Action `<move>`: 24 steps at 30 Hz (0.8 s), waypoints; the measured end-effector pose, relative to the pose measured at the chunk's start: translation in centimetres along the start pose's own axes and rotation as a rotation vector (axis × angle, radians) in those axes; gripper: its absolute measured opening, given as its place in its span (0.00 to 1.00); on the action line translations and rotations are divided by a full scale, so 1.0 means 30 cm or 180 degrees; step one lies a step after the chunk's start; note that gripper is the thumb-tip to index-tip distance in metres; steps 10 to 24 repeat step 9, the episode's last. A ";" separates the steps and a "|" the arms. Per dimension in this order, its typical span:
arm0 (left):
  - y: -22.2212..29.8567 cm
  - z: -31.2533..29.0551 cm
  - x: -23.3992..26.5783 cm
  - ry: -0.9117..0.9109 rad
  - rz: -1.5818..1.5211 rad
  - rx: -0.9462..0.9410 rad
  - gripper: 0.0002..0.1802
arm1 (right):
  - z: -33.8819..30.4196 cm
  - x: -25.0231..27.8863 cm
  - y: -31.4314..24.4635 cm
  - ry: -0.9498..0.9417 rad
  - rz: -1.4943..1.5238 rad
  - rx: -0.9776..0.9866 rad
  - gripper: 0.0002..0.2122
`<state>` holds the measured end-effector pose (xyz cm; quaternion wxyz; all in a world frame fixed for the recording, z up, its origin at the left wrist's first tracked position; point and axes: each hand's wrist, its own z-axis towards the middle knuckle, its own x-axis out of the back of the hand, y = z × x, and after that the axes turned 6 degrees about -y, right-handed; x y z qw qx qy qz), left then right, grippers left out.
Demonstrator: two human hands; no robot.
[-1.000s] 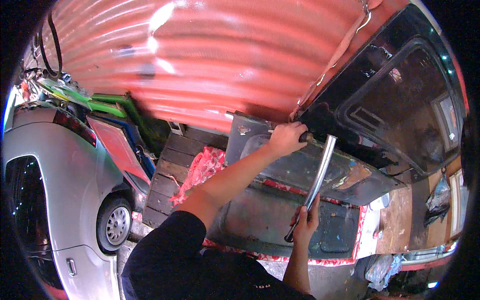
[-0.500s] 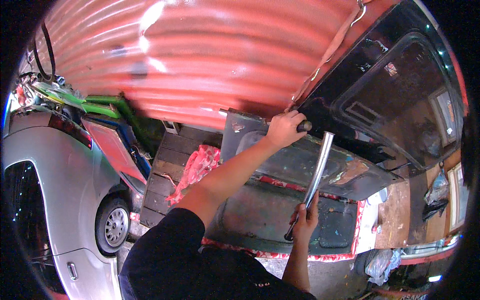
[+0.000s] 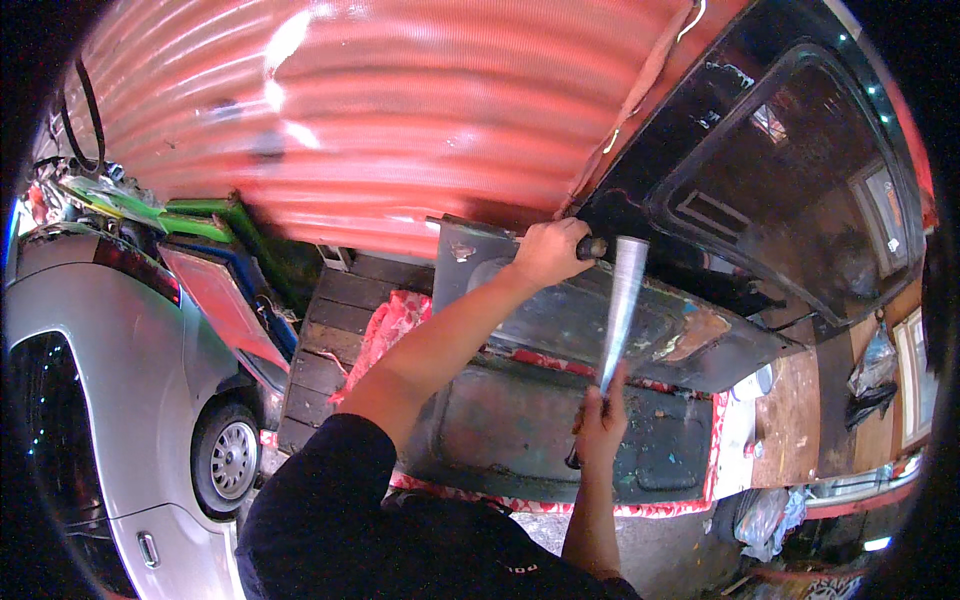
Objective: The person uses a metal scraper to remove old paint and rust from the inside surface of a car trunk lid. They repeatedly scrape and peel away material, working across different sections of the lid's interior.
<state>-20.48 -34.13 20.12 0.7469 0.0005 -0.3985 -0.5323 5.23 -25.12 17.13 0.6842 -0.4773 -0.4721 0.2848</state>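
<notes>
My right hand point(image 3: 602, 425) is wrapped round the dark grip of a shiny silver metal bat point(image 3: 624, 305), whose thick end points up and away over the panel. Closed at the panel's far edge is my left hand point(image 3: 548, 252), around a dark rounded-ended handle point(image 3: 592, 248); the rest of that tool is hidden. A gap separates the bat's end from the handle. Below both hands lies a worn dark grey vehicle panel point(image 3: 520, 420) with chipped paint, its far section point(image 3: 560, 312) raised at an angle. Red-and-white patterned cloth point(image 3: 385, 325) shows around it.
A black vehicle panel with a window point(image 3: 790, 190) leans at the right. Red corrugated sheeting point(image 3: 400, 120) stands at the far side. A silver car point(image 3: 140, 360) is parked at left, near green panels point(image 3: 205, 215). A plastic bag point(image 3: 870, 375) hangs at right.
The bat has swung up and slightly left, its thick end now nearer the handle in my left hand. Both hands appear a little farther left as the view has shifted.
</notes>
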 end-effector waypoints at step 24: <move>-0.020 -0.043 0.021 -0.0249 0.0006 -0.0141 0.21 | -0.049 -0.002 -0.058 0.0333 0.1338 -0.0133 0.29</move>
